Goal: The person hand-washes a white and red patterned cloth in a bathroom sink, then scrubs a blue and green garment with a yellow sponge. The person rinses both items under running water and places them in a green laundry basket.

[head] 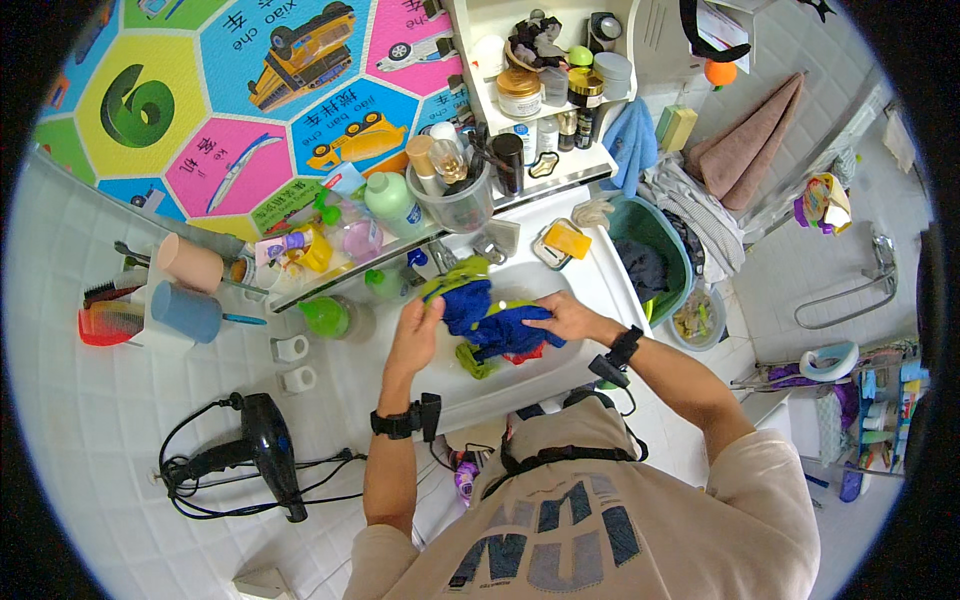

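A blue and yellow-green cloth item [480, 315] is held over a white washbasin [577, 289], stretched between both hands. My left hand [417, 330] grips its left part near the metal faucet [442, 256]. My right hand [562, 316] pinches its blue right part. Below the cloth a bit of red fabric [523, 355] shows low in the basin; whether it belongs to the same item I cannot tell. An orange-yellow soap bar [568, 240] rests on a soap dish [551, 255] at the basin's back right corner.
Behind the basin, a shelf holds a light green bottle [390, 196] and a clear cup of toiletries [454, 202]. A green tub [679, 259] with dark cloth stands right of the basin. A black hair dryer [271, 450] hangs at left; a green-topped bottle [326, 316] stands left of the basin.
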